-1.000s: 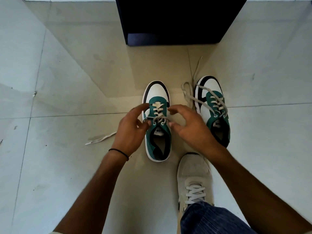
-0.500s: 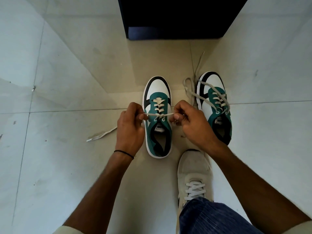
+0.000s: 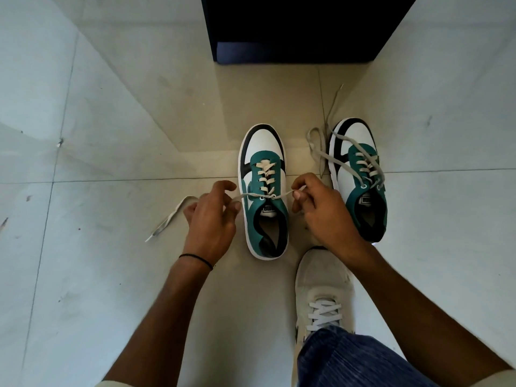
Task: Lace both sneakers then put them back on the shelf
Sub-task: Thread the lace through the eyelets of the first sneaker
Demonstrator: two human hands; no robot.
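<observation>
Two green, white and black sneakers stand on the floor, toes pointing away from me. The left sneaker (image 3: 264, 191) is laced up to its top eyelets, and its cream lace (image 3: 266, 177) runs out sideways to both hands. My left hand (image 3: 210, 219) pinches the left lace end, whose tail lies on the tiles. My right hand (image 3: 324, 208) pinches the right lace end, pulled taut. The right sneaker (image 3: 358, 177) sits beside my right hand, its grey lace (image 3: 329, 155) loose and trailing over the floor.
A dark shelf unit (image 3: 301, 29) stands on the floor just beyond the sneakers. My own foot in a white shoe (image 3: 324, 291) and a blue trouser leg (image 3: 349, 361) are below my right hand. Pale tiles (image 3: 97, 275) spread all around.
My hands have moved apart from the tongue, drawing the lace ends out sideways and taut. The left lace tail now lies further out on the tiles.
</observation>
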